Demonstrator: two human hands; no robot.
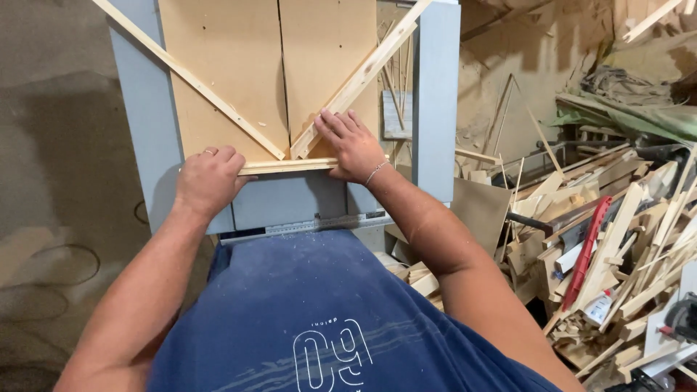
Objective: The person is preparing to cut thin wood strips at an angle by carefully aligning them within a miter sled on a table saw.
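Two hands press one thin wooden strip [290,166] flat across the brown board's [232,65] near edge. Your left hand [207,181] curls fingers over its left end; your right hand [352,145] lies flat, fingers spread, where two diagonal strips [356,83] meet. Scrap wood pile [610,247] right.

Both bare arms are extended forward from the lower edge of the frame, toward 12 o'clock. The left hand [208,179] is held at about 10 o'clock of centre, knuckles up, its fingers curled inward and pointed toward 3 o'clock; a ring is worn on one finger. The right hand [351,145] is laid flat, palm down, at about 12 o'clock, its fingers spread and pointed toward 11 o'clock. A thin bracelet is worn at the right wrist. The right elbow is bent outward toward 4 o'clock.
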